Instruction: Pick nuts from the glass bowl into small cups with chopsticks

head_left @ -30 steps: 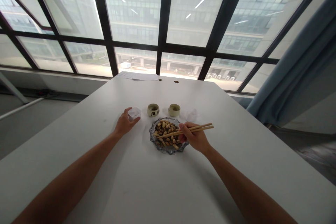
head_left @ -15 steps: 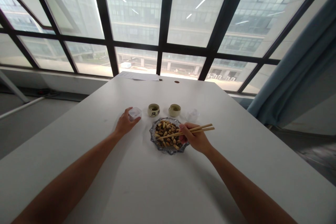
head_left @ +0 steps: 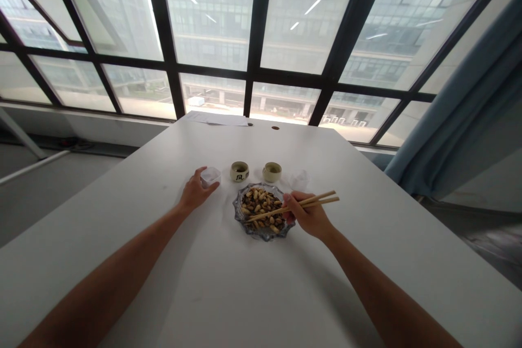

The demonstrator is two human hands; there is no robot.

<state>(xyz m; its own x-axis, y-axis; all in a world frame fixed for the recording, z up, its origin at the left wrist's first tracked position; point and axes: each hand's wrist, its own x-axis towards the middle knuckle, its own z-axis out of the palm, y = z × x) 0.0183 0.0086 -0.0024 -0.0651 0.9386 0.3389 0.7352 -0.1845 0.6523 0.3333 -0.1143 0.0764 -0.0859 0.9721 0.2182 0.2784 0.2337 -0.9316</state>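
Observation:
With fingers and thumb around its side, my left hand (head_left: 198, 189) holds a small clear plastic container (head_left: 211, 175) on the table. My right hand (head_left: 308, 214) grips a pair of wooden chopsticks (head_left: 326, 197). Their tips reach over the left part of a scalloped glass bowl (head_left: 265, 236). Mixed nuts and dark seeds (head_left: 261, 201) fill this bowl; pistachios seem to be among them. Whether the tips pinch a piece is too small to tell.
Two pale green cups stand behind the bowl, the left cup (head_left: 239, 172) bearing a dark character, the right cup (head_left: 272, 172) plainer. Another clear container (head_left: 299, 179) is behind my right hand. Papers (head_left: 216, 119) lie at the far edge of the white table (head_left: 228, 293).
My right hand and the chopsticks have shifted slightly right and down, their tips still over the bowl. The left hand stays on the container.

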